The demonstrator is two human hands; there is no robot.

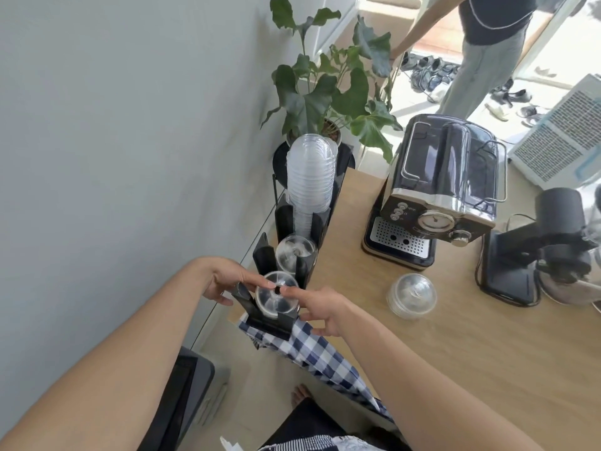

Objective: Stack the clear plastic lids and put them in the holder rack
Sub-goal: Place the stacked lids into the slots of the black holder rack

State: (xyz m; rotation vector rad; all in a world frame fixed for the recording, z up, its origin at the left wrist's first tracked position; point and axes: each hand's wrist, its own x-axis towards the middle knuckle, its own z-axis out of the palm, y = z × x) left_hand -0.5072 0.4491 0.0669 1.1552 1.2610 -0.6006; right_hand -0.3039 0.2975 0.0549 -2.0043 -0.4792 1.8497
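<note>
**Fingers (260, 283) on top of the lids in the near slot**

The fingers of both hands sit on the small stack of clear lids (276, 299) in the near slot of the black rack (276, 323); the left hand (221, 281) lays one straight finger on the top dome, and I cannot tell if the rest of that hand holds the rack wall; the right hand (322, 310) lays one straight finger there too, with its other fingers loose and holding nothing. This stack looks to be in its slot, maybe not all the way down; the middle slot has a short stack (294, 252); the far slot has a tall stack (310, 177); a few more lids (411, 296) sit on the bench (455, 353), well apart from the rack.

Some things could go wrong from here; the rack stands at the corner of the bench, with its near end on a checked cloth (312, 349) that hangs over the edge, so a hard or crooked push could slide it off; the lids look thin, so a strong press could dent the dome or jam the stack; a bump to the rack could topple the tall stack.
</note>
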